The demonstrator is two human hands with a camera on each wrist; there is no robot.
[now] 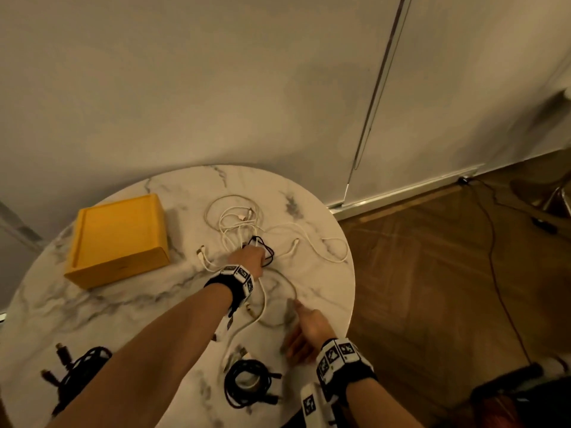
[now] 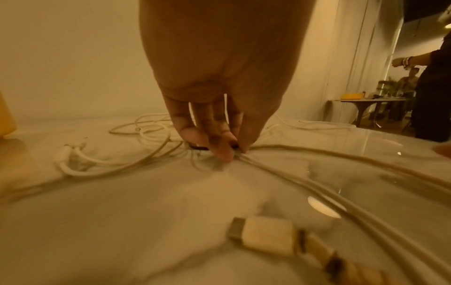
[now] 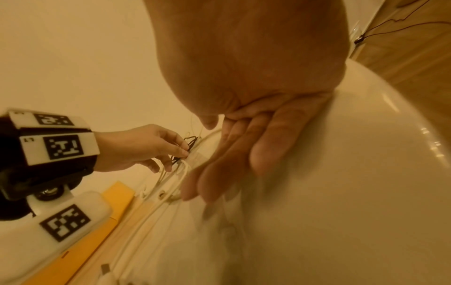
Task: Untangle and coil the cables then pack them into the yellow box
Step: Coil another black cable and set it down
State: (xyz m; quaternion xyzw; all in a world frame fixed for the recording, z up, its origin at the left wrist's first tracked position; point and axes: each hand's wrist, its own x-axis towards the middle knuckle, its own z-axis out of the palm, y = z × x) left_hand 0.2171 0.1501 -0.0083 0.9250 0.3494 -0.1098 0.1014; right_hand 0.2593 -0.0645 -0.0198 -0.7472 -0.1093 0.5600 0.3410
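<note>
A round table [image 1: 92, 304] of glossy, grey-veined white marble carried a loose tangle of thin white cables [image 1: 238, 223] spread across its middle, with a thin black cable [image 1: 268, 248] knotted into it. The left hand [image 1: 250, 257] reached into that knot, its fingertips [image 2: 225, 152] pinching the white strands where they crossed the black loop. The right hand [image 1: 306, 332] lay nearer the table's edge, fingers straight and relaxed, holding nothing, its index finger touching a curved run of white cable. The yellow box [image 1: 119, 239], square and smooth-sided, sat on the table to the left of the tangle. A coiled black cable [image 1: 248, 381] rested near the front edge, and another dark bundle [image 1: 77, 372] lay at front left.
</note>
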